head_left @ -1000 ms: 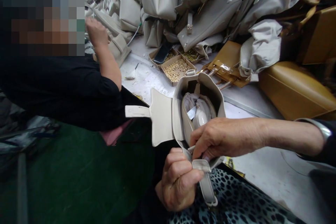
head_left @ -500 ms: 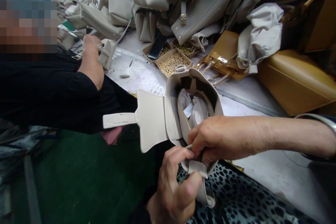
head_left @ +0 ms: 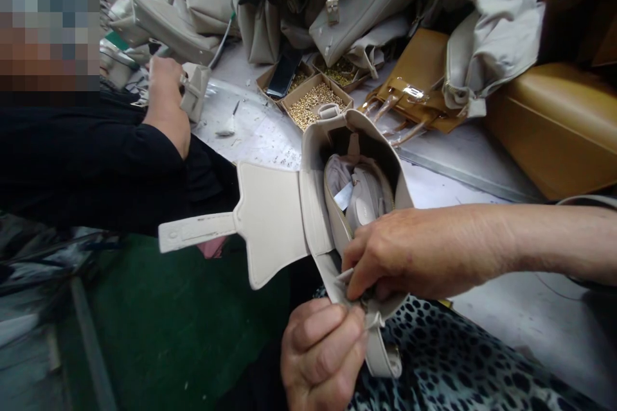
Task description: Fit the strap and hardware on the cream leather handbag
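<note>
Presently, your worktop stretches beyond both hands, and the cream handbag sits open just ahead of your left hand. Its flap is already folded back, left of your right hand; a zip-edged pouch shows inside, just beyond that hand. Your right hand pinches the bag's near rim; your left is closed on the same end, fingertips partly hidden. The flap strap, left of both hands, and the buckle strap, beside your left, are unjoined, so fastening appears undone.
</note>
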`<state>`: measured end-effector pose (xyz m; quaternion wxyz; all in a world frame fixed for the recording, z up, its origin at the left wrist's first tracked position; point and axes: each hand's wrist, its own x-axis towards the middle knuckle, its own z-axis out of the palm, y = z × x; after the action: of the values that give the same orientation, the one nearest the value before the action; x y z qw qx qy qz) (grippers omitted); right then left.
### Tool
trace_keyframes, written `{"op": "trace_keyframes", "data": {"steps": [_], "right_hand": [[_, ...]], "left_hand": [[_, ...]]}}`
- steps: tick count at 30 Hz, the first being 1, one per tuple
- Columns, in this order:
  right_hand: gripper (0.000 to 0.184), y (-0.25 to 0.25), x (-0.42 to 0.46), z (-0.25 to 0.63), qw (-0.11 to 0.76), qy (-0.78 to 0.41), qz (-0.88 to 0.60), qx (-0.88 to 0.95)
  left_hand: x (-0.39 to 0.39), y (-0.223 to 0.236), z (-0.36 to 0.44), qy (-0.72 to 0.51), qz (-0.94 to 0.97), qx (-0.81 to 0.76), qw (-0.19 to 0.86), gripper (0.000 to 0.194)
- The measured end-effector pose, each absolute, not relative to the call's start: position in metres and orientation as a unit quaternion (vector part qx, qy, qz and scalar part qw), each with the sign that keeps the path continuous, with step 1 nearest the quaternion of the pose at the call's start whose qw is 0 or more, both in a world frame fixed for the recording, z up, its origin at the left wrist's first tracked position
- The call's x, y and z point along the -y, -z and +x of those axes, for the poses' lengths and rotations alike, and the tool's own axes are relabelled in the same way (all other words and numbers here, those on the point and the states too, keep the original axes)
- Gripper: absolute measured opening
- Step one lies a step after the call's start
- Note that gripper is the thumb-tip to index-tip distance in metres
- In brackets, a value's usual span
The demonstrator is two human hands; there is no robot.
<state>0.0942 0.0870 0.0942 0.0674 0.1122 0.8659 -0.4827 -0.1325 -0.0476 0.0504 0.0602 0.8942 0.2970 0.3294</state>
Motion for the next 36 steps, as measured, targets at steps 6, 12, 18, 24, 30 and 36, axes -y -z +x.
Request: {"op": "trace_keyframes", "data": {"steps": [6, 12, 18, 24, 30, 36], "right_hand": [[0.016, -0.094, -0.088, 0.096, 0.078, 0.507, 0.108, -0.852], [0.017, -0.093, -0.092, 0.092, 0.093, 0.481, 0.079, -0.868], [0.016, -0.105, -0.099, 0.076, 0.166, 0.409, 0.071, -0.894], [0.014, -0.107, -0.102, 0.071, 0.163, 0.402, 0.052, -0.9], [0.011, -0.084, -0.104, 0.08, 0.114, 0.563, 0.068, -0.815], [0.011, -0.075, -0.1, 0.08, 0.098, 0.591, 0.074, -0.797]], "left_hand": [[0.043, -0.057, -0.116, -0.358, 0.883, -0.292, 0.085, 0.02], [0.037, -0.054, -0.105, -0.388, 0.88, -0.265, 0.069, 0.032], [0.032, -0.052, -0.097, -0.42, 0.862, -0.274, 0.081, 0.036], [0.032, -0.057, -0.107, -0.388, 0.881, -0.246, 0.11, 0.036], [0.025, -0.056, -0.123, -0.363, 0.897, -0.206, 0.144, 0.034], [0.023, -0.051, -0.128, -0.33, 0.906, -0.194, 0.181, 0.029]]}}
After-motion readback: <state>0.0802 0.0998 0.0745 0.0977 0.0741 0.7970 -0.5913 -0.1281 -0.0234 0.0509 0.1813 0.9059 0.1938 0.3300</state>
